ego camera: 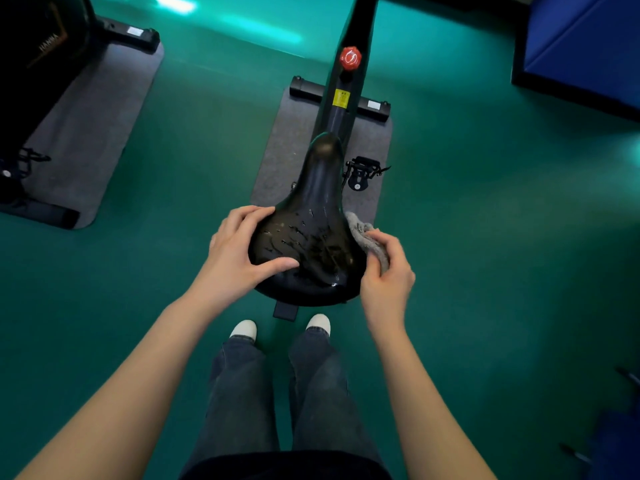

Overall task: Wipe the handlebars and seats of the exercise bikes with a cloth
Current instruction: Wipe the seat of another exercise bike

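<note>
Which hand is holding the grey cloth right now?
The right hand, pinching the fuzzy grey cloth at the glossy black bike seat's right edge; the left hand grips only the seat.

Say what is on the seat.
The left hand grips the seat on the left, thumb on top. The right hand holds a cloth at its right edge. What they cover is hidden.

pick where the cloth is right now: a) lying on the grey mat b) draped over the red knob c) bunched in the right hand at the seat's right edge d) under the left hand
c: the cloth is bunched in the right hand against the right edge of the seat, while the left hand holds the seat's left side bare.
</note>
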The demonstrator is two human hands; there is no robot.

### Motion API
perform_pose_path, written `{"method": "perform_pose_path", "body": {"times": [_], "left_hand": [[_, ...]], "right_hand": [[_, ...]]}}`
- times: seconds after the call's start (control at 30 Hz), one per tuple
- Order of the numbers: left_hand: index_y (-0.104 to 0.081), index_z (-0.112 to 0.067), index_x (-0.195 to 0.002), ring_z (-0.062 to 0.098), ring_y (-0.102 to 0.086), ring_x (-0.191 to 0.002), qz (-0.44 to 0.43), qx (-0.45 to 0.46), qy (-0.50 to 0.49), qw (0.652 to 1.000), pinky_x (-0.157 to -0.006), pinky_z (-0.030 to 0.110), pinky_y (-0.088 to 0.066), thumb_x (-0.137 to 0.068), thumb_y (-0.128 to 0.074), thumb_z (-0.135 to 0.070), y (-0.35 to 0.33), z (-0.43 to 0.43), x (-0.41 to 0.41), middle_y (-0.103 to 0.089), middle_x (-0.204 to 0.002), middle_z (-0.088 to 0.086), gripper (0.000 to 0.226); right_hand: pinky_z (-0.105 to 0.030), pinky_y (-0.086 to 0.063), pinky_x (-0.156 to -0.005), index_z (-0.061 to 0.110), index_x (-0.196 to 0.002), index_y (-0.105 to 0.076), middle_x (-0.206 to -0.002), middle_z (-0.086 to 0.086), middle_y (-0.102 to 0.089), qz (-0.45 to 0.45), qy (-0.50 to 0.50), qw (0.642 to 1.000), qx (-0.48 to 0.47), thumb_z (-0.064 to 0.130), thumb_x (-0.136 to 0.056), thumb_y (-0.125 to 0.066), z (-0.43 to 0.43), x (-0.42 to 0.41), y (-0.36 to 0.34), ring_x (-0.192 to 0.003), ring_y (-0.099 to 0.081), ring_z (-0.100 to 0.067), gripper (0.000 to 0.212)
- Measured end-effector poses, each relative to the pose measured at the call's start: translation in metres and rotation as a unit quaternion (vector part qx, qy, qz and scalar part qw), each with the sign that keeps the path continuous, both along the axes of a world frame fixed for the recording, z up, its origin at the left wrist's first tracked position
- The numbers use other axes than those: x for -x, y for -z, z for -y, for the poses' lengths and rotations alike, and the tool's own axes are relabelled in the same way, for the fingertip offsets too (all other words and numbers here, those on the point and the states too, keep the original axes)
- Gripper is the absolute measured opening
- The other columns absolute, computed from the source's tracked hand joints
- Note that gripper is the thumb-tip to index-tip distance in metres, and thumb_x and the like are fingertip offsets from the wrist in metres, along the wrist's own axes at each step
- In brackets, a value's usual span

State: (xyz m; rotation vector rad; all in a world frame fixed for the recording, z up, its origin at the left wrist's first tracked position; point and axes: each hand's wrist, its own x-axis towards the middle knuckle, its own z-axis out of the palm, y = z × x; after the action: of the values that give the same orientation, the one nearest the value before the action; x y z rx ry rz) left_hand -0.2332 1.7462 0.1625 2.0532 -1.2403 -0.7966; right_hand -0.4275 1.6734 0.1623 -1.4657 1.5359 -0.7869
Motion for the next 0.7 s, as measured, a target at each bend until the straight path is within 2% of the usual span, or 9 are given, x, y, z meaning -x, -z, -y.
{"method": "perform_pose_path", "body": {"times": [0.13,0.27,0.37,0.43,0.5,0.57,0.63,0.7], "left_hand": [[-0.037,-0.022,-0.141,0.011,-0.031,-0.133,-0.035,-0.019,0.085,0.996,-0.114,0.045,-0.024,-0.045,-0.078,-0.068,-0.002,-0.007,-0.018,-0.032,-0.136,-0.012,0.113],[-0.031,-0.022,-0.144,0.007,-0.024,-0.136,-0.041,-0.02,0.143,0.989,-0.115,0.027,-0.017,-0.041,-0.074,-0.065,-0.002,-0.014,-0.037,-0.029,-0.144,-0.009,0.12],[-0.031,-0.021,-0.144,0.005,-0.025,-0.134,-0.039,-0.016,0.174,0.984,-0.11,0.016,-0.014,-0.045,-0.082,-0.053,0.002,-0.017,-0.047,-0.03,-0.143,-0.009,0.116],[-0.032,-0.02,-0.144,0.007,-0.028,-0.134,-0.029,-0.008,0.191,0.981,-0.11,0.016,-0.016,-0.048,-0.089,-0.038,0.007,-0.017,-0.052,-0.031,-0.143,-0.008,0.113],[-0.034,-0.019,-0.142,0.008,-0.03,-0.133,-0.023,0.003,0.199,0.98,-0.11,0.014,-0.016,-0.048,-0.091,-0.031,0.01,-0.015,-0.054,-0.034,-0.14,-0.008,0.111],[-0.038,-0.017,-0.14,0.005,-0.03,-0.129,-0.025,0.017,0.202,0.979,-0.107,0.006,-0.013,-0.046,-0.091,-0.032,0.013,-0.014,-0.055,-0.035,-0.135,-0.01,0.109],[-0.04,-0.017,-0.139,0.002,-0.03,-0.125,-0.032,0.029,0.2,0.979,-0.104,0.001,-0.011,-0.045,-0.091,-0.033,0.015,-0.014,-0.057,-0.035,-0.132,-0.012,0.108],[-0.04,-0.017,-0.138,0.002,-0.03,-0.124,-0.037,0.038,0.199,0.979,-0.104,0.001,-0.011,-0.045,-0.091,-0.034,0.017,-0.014,-0.058,-0.033,-0.13,-0.013,0.108]], "right_hand": [[-0.025,-0.042,-0.102,0.009,-0.111,-0.064,-0.122,-0.003,-0.066,-0.072,0.003,0.995,0.069,-0.016,-0.081,-0.049,-0.025,-0.009,-0.004,-0.12,-0.058,-0.017,0.042],[-0.027,-0.039,-0.107,0.004,-0.111,-0.064,-0.126,-0.001,-0.061,-0.092,0.06,0.984,0.141,-0.024,-0.075,-0.048,-0.064,-0.039,-0.005,-0.129,-0.05,-0.018,0.048],[-0.039,-0.041,-0.107,0.003,-0.109,-0.065,-0.127,0.0,-0.06,-0.103,0.064,0.976,0.182,-0.024,-0.076,-0.051,-0.092,-0.063,-0.007,-0.13,-0.05,-0.02,0.045],[-0.043,-0.042,-0.106,0.001,-0.108,-0.065,-0.126,-0.003,-0.061,-0.106,0.038,0.973,0.202,-0.022,-0.077,-0.051,-0.104,-0.076,-0.009,-0.128,-0.051,-0.021,0.041],[-0.036,-0.041,-0.107,0.002,-0.109,-0.065,-0.127,0.001,-0.059,-0.08,0.031,0.978,0.191,-0.021,-0.078,-0.051,-0.11,-0.079,-0.012,-0.127,-0.052,-0.018,0.042],[-0.026,-0.042,-0.104,0.006,-0.112,-0.064,-0.125,0.003,-0.061,-0.039,0.071,0.982,0.171,-0.02,-0.077,-0.05,-0.108,-0.071,-0.016,-0.121,-0.057,-0.013,0.045],[-0.02,-0.045,-0.097,0.013,-0.113,-0.063,-0.118,0.006,-0.065,-0.002,0.157,0.974,0.165,-0.012,-0.081,-0.05,-0.103,-0.054,-0.018,-0.112,-0.06,-0.006,0.042],[-0.017,-0.047,-0.09,0.017,-0.11,-0.06,-0.111,0.011,-0.064,0.047,0.276,0.948,0.152,-0.005,-0.087,-0.049,-0.091,-0.033,-0.011,-0.105,-0.06,0.0,0.034]]}}
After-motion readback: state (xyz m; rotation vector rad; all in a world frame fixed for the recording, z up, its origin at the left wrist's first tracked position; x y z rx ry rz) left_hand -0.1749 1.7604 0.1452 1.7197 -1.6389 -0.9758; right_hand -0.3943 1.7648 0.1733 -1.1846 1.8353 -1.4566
